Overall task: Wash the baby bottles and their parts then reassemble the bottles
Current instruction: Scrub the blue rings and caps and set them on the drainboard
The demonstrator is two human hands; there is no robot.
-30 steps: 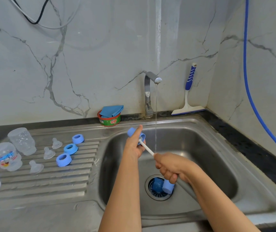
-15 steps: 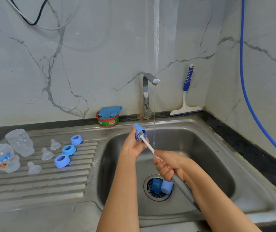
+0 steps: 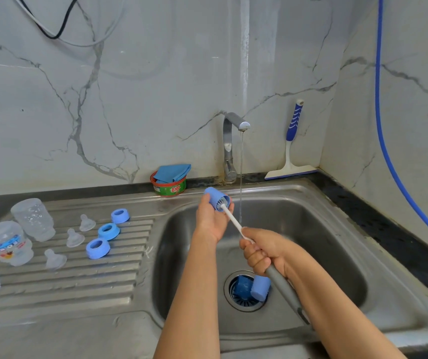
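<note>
Both hands were raised over the sink basin [image 3: 311, 229], a little left of its middle. Left hand [image 3: 211, 221] gripped a blue cap [image 3: 216, 198] above the basin's back-left corner, open end turned toward the right hand [image 3: 264, 251]. Right hand was clenched round the bottle brush [image 3: 231, 220] where the white stem meets the grey handle, with the bristle head inside the cap. A thin stream from the tap [image 3: 229, 141] at the basin's back rim fell just to the right of the cap. A second blue cap [image 3: 261, 288] lay on its side at the drain [image 3: 236, 294] in the basin floor, below the right hand. On the draining board [image 3: 78, 281] left of the basin sat three blue rings [image 3: 108, 231], three clear teats [image 3: 75, 237] and three clear bottles [image 3: 7, 242] farther left. A soap tub [image 3: 169, 186] stood behind the basin's back-left corner, and a squeegee [image 3: 292, 151] behind its back-right corner.
</note>
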